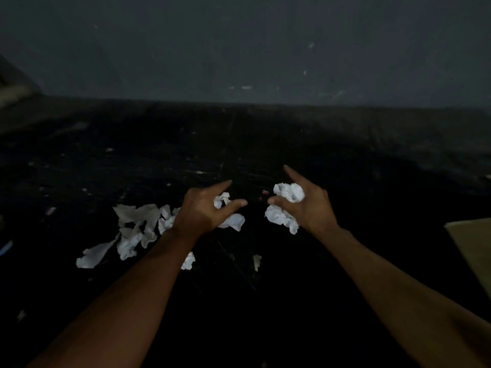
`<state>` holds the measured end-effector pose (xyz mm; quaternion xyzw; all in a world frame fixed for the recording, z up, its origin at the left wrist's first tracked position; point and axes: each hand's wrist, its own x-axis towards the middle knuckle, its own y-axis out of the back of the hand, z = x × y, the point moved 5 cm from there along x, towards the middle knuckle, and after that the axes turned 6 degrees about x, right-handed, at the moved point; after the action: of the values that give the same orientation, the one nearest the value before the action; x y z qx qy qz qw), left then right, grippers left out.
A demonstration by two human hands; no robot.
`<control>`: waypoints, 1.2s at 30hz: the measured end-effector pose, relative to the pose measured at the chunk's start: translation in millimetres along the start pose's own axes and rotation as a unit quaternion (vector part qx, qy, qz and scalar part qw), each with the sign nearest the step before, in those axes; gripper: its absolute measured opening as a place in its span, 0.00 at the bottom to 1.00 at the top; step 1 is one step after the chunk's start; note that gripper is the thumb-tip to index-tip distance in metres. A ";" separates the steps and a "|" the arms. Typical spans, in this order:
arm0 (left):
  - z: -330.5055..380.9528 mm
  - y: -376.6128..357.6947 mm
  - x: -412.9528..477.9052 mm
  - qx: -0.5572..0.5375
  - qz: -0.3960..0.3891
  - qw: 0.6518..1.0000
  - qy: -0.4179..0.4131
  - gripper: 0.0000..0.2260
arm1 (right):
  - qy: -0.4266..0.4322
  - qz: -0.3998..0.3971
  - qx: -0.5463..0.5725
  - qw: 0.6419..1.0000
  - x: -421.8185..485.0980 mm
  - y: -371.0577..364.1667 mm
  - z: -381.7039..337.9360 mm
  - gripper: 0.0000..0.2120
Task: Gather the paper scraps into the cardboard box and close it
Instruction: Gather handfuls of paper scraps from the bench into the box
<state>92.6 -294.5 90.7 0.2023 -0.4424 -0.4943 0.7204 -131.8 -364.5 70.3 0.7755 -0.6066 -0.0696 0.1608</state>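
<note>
While the right hand has its fingers clamped round a crumpled white paper wad, one finger sticks out straight. The left hand seems to have its fingers curled on a small white paper scrap, but it is dark and hard to be sure. Both hands hang over the middle of the black scratched bench.

More loose white paper scraps lie toward the left edge. The brown cardboard box peeks in at the right edge.

Part of the wad hangs out below the hand, so bits could fall on the way to the box. Tiny bits are easy to miss in the dark.
</note>
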 end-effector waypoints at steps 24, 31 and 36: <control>311.4 -68.3 -39.6 -0.108 -0.115 0.980 -0.122 0.28 | 0.018 0.263 -0.182 0.947 -230.6 296.4 -37.1 0.37; 470.3 -149.2 -28.0 -0.152 -0.073 0.972 -0.164 0.28 | 0.018 0.315 -0.192 0.929 -267.8 451.6 6.9 0.36; 560.1 -221.5 -39.5 -0.180 -0.074 0.974 -0.113 0.29 | 0.000 0.323 -0.196 0.926 -274.8 551.9 48.8 0.36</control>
<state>-499.3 -272.7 206.9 0.0442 -0.4082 -0.6372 0.6523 -723.4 -225.1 184.8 0.4905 -0.7984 -0.1317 0.3236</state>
